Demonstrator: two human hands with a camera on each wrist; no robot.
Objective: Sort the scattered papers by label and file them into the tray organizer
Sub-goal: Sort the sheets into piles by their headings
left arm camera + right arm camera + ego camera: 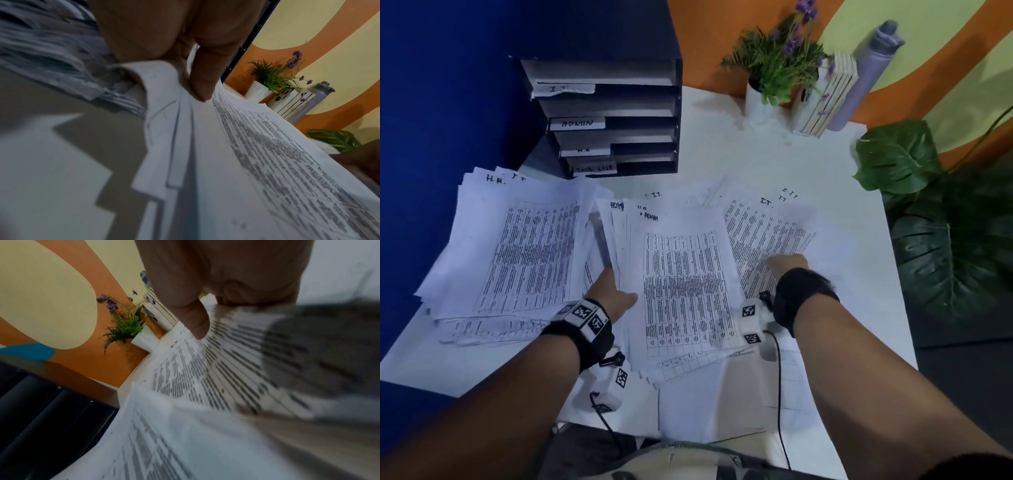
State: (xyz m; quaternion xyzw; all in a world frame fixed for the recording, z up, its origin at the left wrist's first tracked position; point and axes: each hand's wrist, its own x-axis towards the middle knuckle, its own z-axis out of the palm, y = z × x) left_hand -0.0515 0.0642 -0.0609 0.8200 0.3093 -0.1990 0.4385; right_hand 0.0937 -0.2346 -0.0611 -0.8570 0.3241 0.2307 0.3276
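A black tray organizer (650,113) stands at the back left, its shelves tagged IT, ADMIN, HR and TASK LIST. Three heaps of printed sheets lie before it: an HR-labelled heap (517,246) on the left, an ADMIN-labelled stack (681,284) in the middle, an IT-labelled pile (763,229) on the right. My left hand (616,291) pinches the ADMIN stack's left edge, thumb (201,79) on top and the fingers hidden beneath. My right hand (789,265) sits on the IT pile; its thumb (194,319) and curled fingers grip the top IT sheet (236,353), which bends upward.
On the white table (756,157), a potted lavender plant (770,72), a row of books (825,96) and a grey bottle (866,72) line the back edge. A large leafy plant (945,233) stands off the right side. More loose sheets (722,404) lie at the near edge.
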